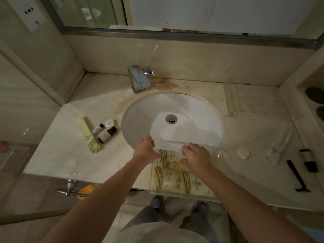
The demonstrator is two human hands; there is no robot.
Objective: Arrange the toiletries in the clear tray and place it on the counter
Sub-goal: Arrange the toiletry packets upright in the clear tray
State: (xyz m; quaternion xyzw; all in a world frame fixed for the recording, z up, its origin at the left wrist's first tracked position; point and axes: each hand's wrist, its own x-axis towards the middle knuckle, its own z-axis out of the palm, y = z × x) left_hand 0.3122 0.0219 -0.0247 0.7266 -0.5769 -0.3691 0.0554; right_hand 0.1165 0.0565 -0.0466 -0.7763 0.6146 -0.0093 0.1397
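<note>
I stand at a beige marble surface (57, 155) with a white oval sink (171, 118) set into it and a chrome faucet (140, 78) behind the bowl. A metal-framed mirror (175, 13) runs along the wall above the backsplash. The light is dim and yellowish. A chrome towel bar (70, 189) projects from the front edge at lower left.

Left of the sink lie a pale yellow sachet (87, 133) with striped end, two small dark bottles (107, 135), and a small white round item (109, 122), all close together. Right of the sink lie a pale soap bar (243, 153), a clear wrapped item (278, 149), a black razor (298, 178) and a dark bottle (309, 160). A clear acrylic piece (231, 100) rests further back on the right.

The clear tray (182, 192) sits at the front edge of the surface, directly before the sink; its far wall overlaps the bowl's rim and its near edge overhangs the front. It is transparent acrylic, rectangular, with low walls. Inside lie several pale yellow packets (175, 179) with olive stripes, laid side by side.

My left hand (146, 149) grips the tray's left far corner, fingers curled over the wall. My right hand (197, 156) rests inside the tray, fingers spread and pressed flat on the packets, grasping nothing.
</note>
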